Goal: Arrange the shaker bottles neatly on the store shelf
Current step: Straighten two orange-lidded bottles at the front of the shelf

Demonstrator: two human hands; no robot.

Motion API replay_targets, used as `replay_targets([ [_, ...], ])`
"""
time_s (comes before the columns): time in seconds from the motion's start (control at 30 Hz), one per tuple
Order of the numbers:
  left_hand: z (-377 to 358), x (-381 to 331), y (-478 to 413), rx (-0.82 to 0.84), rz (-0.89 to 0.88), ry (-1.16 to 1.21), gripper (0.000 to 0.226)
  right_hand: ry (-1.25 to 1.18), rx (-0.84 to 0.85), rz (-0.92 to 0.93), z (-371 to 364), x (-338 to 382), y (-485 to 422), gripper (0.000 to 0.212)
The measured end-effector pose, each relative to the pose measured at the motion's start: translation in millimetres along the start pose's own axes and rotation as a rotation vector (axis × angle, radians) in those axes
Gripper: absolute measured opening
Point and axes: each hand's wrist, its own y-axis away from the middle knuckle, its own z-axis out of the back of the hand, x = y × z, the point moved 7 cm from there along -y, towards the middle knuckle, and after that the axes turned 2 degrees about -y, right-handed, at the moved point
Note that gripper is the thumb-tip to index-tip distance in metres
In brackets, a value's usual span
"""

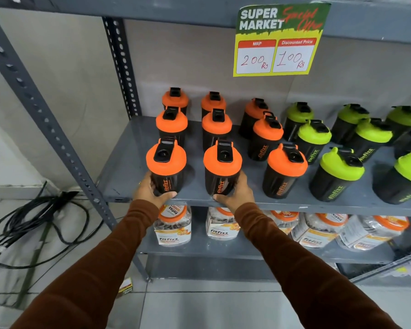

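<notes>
Black shaker bottles stand upright on a grey metal shelf (133, 167). Orange-lidded ones fill the left in rows going back; green-lidded ones (339, 173) fill the right. My left hand (150, 191) grips the base of the front-left orange-lidded shaker (166, 167) at the shelf's front edge. My right hand (235, 193) grips the base of the neighbouring front orange-lidded shaker (221, 169). A third front orange-lidded shaker (284, 172) stands free to the right, slightly tilted in view.
A price sign (278, 39) hangs from the shelf above. Clear jars with orange lids (173, 224) sit on the shelf below. The slotted upright post (45, 119) runs at the left. Black cables (33, 217) lie on the tiled floor.
</notes>
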Motion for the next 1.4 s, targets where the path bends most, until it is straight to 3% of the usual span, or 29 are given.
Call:
replay_targets([
  [0.37,0.7,0.4,-2.6,0.020,-0.008,-0.026,0.067,0.072,-0.020,-0.058,-6.6,-4.4,-2.7,0.069],
  [0.83,1.1,4.0,-2.6,0.040,-0.040,-0.066,0.073,0.076,0.004,-0.051,-6.5,-1.1,3.1,0.075],
  [1.03,6.1,3.3,-2.8,0.003,-0.056,0.065,0.072,0.059,0.027,-0.049,-4.0,0.9,5.5,0.075],
  [1.4,3.3,5.1,-3.7,0.017,-0.067,0.099,0.066,0.081,0.014,-0.064,-6.8,-3.6,1.3,0.066],
])
